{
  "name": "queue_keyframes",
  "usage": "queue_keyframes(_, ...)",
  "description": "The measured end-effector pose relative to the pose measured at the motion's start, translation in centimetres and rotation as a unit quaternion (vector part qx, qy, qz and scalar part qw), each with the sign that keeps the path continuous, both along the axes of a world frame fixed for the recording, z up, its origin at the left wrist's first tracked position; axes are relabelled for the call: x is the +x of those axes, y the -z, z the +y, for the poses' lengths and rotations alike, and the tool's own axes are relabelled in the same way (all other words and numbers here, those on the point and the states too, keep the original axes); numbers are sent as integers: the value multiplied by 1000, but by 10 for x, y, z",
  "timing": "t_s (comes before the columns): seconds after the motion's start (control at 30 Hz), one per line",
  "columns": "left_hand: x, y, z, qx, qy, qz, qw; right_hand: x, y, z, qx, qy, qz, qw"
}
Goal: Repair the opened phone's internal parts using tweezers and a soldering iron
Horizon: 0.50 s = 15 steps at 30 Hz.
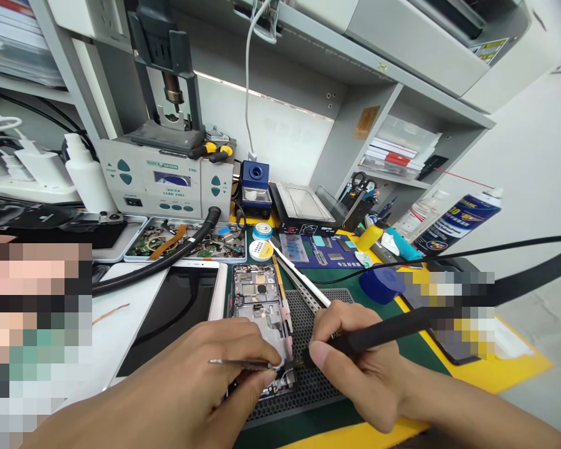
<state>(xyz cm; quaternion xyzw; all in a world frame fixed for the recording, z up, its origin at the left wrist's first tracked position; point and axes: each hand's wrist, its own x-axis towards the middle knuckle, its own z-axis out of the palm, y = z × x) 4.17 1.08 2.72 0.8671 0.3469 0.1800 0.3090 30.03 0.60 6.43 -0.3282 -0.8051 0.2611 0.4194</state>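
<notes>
An opened phone frame (255, 315) lies on a dark perforated mat (325, 386), its inner parts bare. My left hand (234, 368) is closed around a pair of thin metal tweezers (238, 363) over the lower part of the frame. In my right hand (355, 368) is a black soldering iron (383, 330), gripped near its front end. Its tip points left at the frame's lower right edge, close to the tweezers. My fingers hide the exact spot where the tools meet the frame.
A hot air station (168, 178) stands behind, its black hose (168, 265) crossing left. A white phone (177, 312) lies left of the frame. Behind are a tray of circuit boards (187, 240) and small round tins (262, 249). A blue tape roll (381, 284) sits right.
</notes>
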Motion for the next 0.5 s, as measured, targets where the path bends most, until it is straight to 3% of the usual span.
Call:
queue_keyframes(0.4,-3,3,-4,50,-19,5,999,1,-2,0,2,-6,3,1000)
queue_keyframes(0.5,0,5,-3,57,-36,-34,997,0,-3,0,2,-6,3,1000)
